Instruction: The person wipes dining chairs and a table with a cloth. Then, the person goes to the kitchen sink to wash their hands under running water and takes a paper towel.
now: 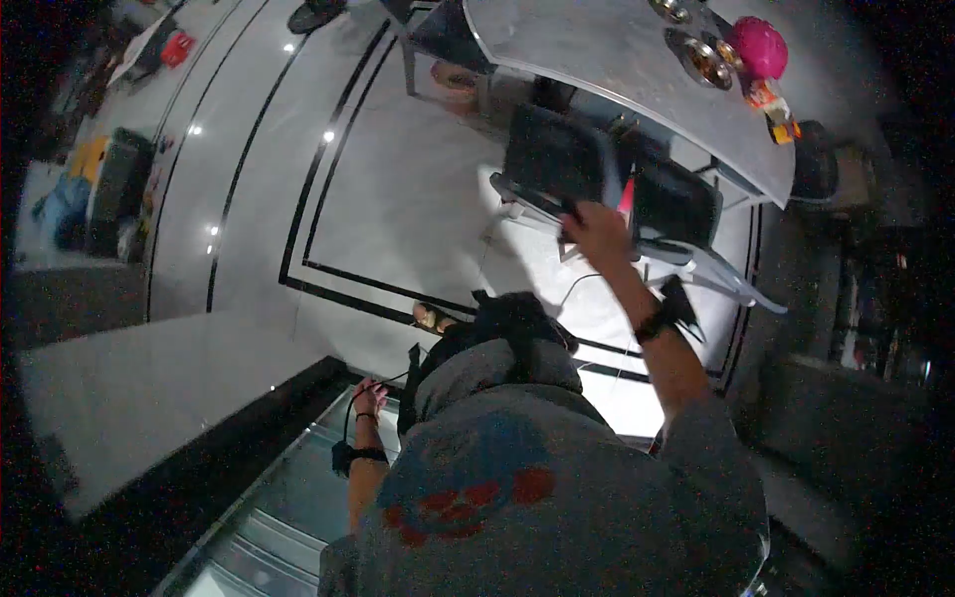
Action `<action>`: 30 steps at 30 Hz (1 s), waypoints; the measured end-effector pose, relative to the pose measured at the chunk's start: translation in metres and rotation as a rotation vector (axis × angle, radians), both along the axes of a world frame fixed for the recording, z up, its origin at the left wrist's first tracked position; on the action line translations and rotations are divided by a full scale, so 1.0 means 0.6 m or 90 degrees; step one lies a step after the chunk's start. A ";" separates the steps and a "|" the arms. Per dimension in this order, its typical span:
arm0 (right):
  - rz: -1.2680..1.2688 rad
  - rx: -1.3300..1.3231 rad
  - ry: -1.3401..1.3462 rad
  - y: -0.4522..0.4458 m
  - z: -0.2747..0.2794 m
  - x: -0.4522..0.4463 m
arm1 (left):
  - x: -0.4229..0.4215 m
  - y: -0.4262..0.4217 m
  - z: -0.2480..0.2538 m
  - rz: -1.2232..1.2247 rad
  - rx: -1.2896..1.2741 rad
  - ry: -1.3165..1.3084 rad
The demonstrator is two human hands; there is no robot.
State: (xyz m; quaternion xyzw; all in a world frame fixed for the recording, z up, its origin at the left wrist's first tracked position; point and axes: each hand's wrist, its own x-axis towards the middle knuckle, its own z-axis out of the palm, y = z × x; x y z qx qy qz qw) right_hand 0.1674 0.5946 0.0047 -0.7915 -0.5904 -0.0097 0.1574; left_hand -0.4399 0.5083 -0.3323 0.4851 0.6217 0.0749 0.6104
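Dark-seated chair with a pale frame and a curved back rail [557,154] stood at the near edge of the grey-topped bench with a curved rim [577,40], left of a second dark-seated chair [676,204] at the same edge. It looked stiff and fairly heavy, hardly fragile, and its smooth rail might have slipped a little under the fingers; the middle of that rail seemed the best place to take hold. The right grip [600,234] was curled narrowly around the rail, though blur hid the fingertips. The left grip [370,398] hung low and apart from the chair, fingers loosely bent beside a thin black cord [349,408]; whether they held it I could not tell. Shiny metal bowls [706,66] sat near the bench's right edge.
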 end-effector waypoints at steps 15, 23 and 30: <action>-0.251 -0.041 -0.283 0.216 -0.039 -0.136 | 0.024 0.269 0.124 0.365 -0.275 -0.252; -0.245 -0.169 0.444 0.525 -0.126 -0.192 | -0.075 0.561 0.172 0.125 0.179 0.084; -0.195 -0.039 0.641 0.759 -0.032 -0.144 | 0.040 0.908 0.364 0.496 0.237 -0.040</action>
